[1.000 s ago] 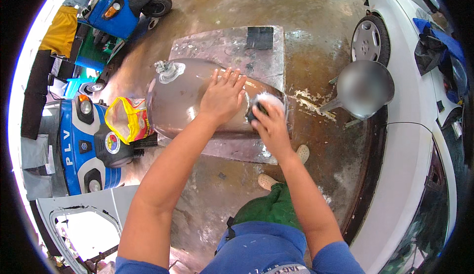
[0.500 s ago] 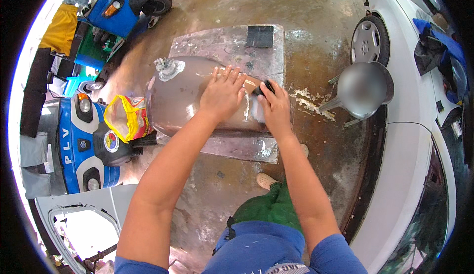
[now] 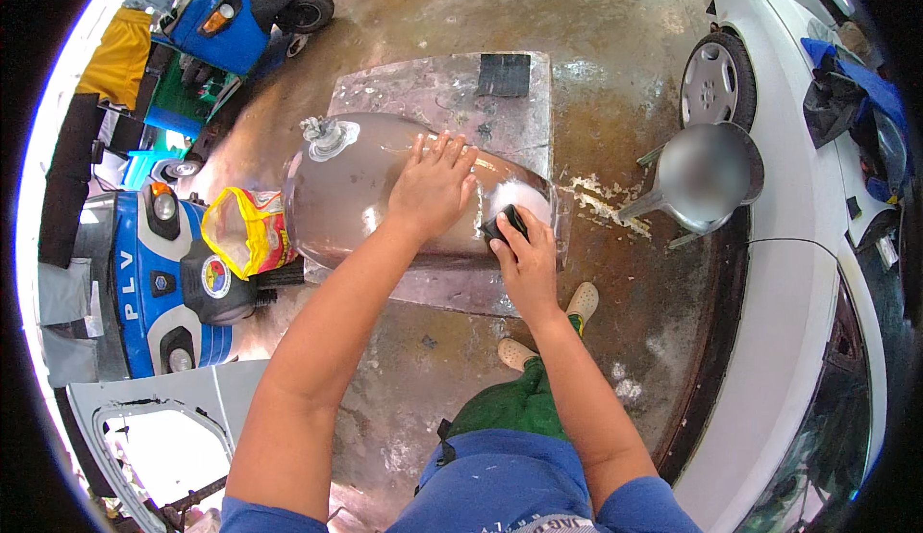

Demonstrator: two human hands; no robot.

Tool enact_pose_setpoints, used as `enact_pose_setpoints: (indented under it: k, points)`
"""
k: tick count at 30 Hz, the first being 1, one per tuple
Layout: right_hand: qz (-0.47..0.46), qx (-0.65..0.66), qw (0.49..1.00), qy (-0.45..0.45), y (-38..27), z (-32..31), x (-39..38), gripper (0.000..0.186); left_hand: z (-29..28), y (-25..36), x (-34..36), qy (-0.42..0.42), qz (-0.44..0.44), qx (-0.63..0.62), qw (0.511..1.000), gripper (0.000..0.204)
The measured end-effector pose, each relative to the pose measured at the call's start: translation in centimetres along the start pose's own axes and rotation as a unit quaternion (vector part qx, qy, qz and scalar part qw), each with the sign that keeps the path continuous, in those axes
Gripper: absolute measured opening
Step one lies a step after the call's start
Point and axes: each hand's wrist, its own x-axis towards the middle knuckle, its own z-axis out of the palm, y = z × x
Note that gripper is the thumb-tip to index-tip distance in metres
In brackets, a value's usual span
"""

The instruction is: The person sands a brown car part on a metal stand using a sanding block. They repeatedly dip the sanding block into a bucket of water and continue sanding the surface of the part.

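A brownish-grey motorcycle fuel tank (image 3: pixel 351 187) lies across a stained board, its metal filler cap (image 3: pixel 325 136) at the upper left. A whitish worn patch (image 3: pixel 520 198) shows at its right end. My left hand (image 3: pixel 433 182) rests flat on top of the tank, fingers extended and holding nothing. With my right hand (image 3: pixel 527 259) I grip a black sanding block (image 3: pixel 502 225), pressed to the tank just below the pale patch. The block's underside is hidden.
The board (image 3: pixel 413 76) bears a dark square sheet (image 3: pixel 505 75) at its far edge. A yellow and red bag (image 3: pixel 252 235) stands left of the tank. To the right are a grey stool (image 3: pixel 659 203), its top blurred, and a white car (image 3: pixel 769 341). Blue vehicles (image 3: pixel 144 273) line the left.
My right hand has drawn the sanding block from the tank's far right side toward me, uncovering the white patch. My left hand stays about where it was. One foot shows more now.
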Motion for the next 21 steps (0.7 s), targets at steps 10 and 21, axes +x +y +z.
enact_pose_setpoints:
  k: [10, 21]
  points:
    - [0.057, 0.019, 0.998, 0.006, -0.3, -0.1, 0.3, 0.037, 0.2, 0.1, -0.2, -0.004, 0.005, 0.005, 1.000, 0.052]
    - [0.093, 0.023, 0.994, 0.046, -1.2, 1.2, 0.7, 0.037, 0.3, -0.2, -0.6, 0.022, -0.001, -0.004, 1.000, 0.050]
